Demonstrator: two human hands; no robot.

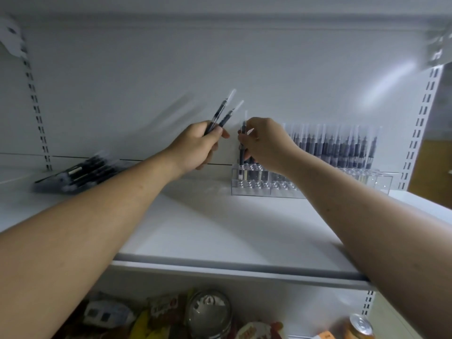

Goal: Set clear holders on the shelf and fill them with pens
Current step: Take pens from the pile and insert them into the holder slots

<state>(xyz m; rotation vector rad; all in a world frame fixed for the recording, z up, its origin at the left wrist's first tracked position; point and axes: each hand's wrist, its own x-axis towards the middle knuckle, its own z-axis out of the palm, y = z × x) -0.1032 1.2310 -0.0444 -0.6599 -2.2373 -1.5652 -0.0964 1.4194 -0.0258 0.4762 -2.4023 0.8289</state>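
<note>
A clear holder (256, 185) stands on the white shelf (220, 228) against the back panel, right of centre. Its right part holds a long row of upright black pens (342, 148). My right hand (265, 143) pinches one black pen (242, 152) upright over the holder's left end, its lower tip inside a slot. My left hand (198, 145), just left of it, grips two black pens (223, 113) that point up and to the right. A pack of black pens (80, 172) lies flat on the shelf at the far left.
Slotted metal uprights run up the back panel at the left (36, 106) and the right (420, 123). Below the shelf's front edge, a lower level holds snack packets (146, 319), a round metal lid (208, 311) and a can (359, 326).
</note>
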